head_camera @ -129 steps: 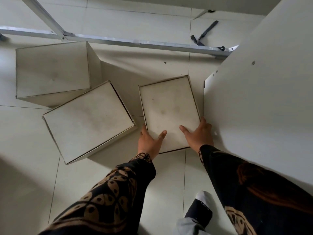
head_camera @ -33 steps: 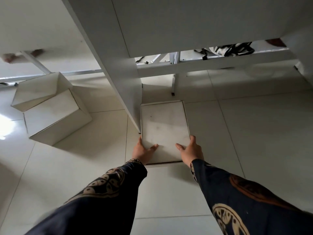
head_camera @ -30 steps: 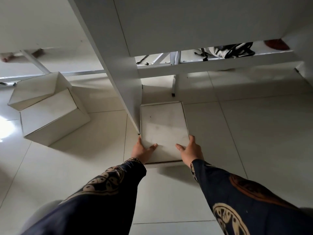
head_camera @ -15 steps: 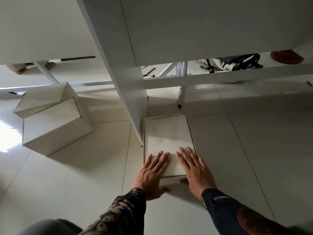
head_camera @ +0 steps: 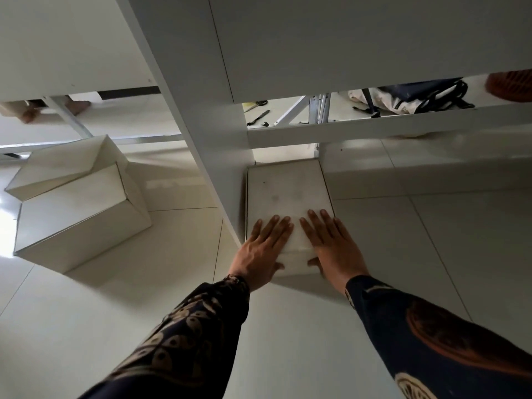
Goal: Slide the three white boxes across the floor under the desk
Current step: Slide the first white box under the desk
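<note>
A flat white box [head_camera: 285,191] lies on the tiled floor under the white desk [head_camera: 359,38], tight against the desk's side panel [head_camera: 207,145] on its left. My left hand [head_camera: 263,247] and my right hand [head_camera: 331,244] press flat on the box's near end, fingers on its lid and thumbs on its front face. Two more white boxes rest on the floor outside the desk at the left: a near one [head_camera: 77,217] and a far one [head_camera: 66,165], which touch each other.
A white crossbar [head_camera: 388,126] spans the back of the desk's opening. Behind it are metal frame legs [head_camera: 315,110], scissors [head_camera: 256,104], a dark bag [head_camera: 426,97] and an orange object [head_camera: 509,82]. Another person's bare feet [head_camera: 51,108] stand at the far left. Floor to the right of the box is bare.
Both hands shifted from gripping the box's near corners to lying flat on its lid. The box has slid further in under the desk, along the side panel.
</note>
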